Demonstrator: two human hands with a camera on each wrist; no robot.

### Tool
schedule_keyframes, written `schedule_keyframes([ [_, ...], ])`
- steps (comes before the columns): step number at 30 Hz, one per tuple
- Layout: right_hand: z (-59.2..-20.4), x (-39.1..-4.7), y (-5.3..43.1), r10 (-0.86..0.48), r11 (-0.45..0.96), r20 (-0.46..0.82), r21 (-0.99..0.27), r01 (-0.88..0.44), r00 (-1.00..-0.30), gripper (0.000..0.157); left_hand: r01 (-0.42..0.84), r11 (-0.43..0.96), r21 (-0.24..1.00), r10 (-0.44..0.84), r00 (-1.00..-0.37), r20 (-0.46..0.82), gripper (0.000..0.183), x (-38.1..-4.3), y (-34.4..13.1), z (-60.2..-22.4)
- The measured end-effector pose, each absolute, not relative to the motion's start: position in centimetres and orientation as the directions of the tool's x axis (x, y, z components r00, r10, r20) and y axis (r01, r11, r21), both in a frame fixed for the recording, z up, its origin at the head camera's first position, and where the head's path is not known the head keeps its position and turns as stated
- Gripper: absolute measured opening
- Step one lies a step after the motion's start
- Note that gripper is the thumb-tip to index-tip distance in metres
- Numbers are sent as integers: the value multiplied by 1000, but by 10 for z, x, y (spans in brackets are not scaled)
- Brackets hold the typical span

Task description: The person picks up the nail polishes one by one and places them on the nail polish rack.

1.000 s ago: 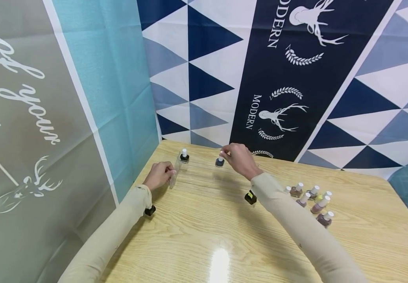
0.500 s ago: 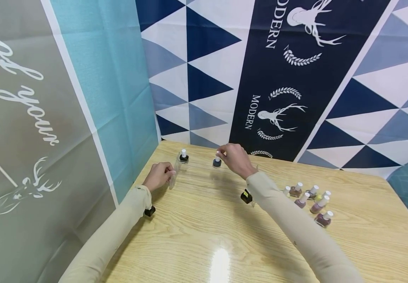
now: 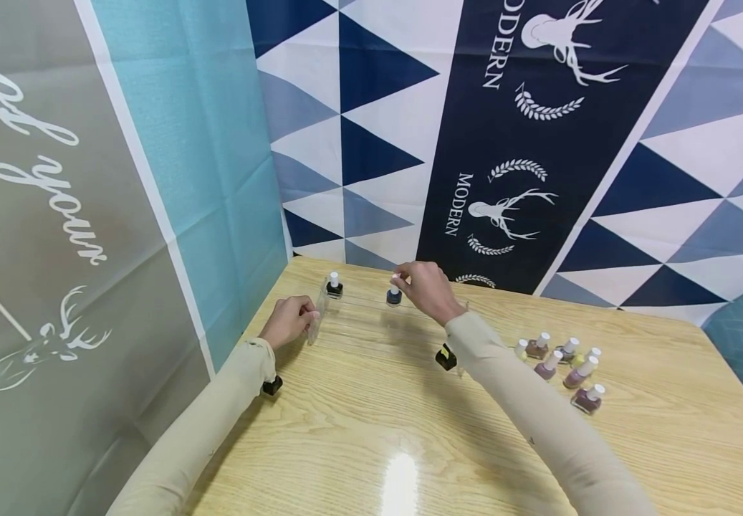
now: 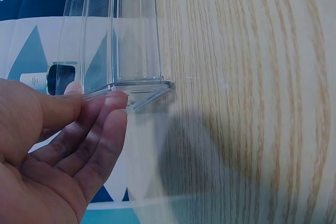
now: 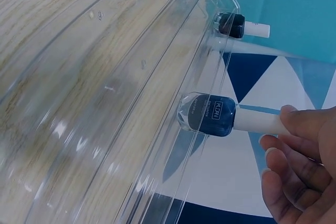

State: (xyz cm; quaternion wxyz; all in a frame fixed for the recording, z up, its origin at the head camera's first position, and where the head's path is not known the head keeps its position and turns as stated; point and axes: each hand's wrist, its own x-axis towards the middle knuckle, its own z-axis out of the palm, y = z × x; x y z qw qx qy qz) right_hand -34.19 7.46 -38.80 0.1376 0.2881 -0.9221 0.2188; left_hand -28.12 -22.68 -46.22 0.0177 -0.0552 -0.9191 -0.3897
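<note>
My right hand pinches the white cap of a dark blue nail polish bottle between thumb and fingers. That bottle is upright at the top tier of a clear acrylic rack. The left hand grips the rack's left end panel between thumb and fingers, as the left wrist view shows. Close to that panel, a black polish bottle with a white cap stands on the same tier. Whether the blue bottle's base touches the tier I cannot tell.
Several polish bottles with white caps stand on the wooden table at right, partly behind the right sleeve. A black device is at the left wrist, another by the right forearm. Patterned curtains rise behind.
My right hand has shifted slightly left along the rack with the blue polish bottle. The left hand keeps its grip on the end panel, and the view has turned a little.
</note>
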Motion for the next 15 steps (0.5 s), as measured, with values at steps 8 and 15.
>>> schedule_keyframes([
  [8,-383,-334,94,-462,743,391,-319,-588,-796,27,124,687,716,100,-992,76,15,-280,-226,-462],
  [15,-380,-328,120,-450,748,421,-305,-590,-788,24,112,698,707,87,-994,72,15,-281,-226,-461],
])
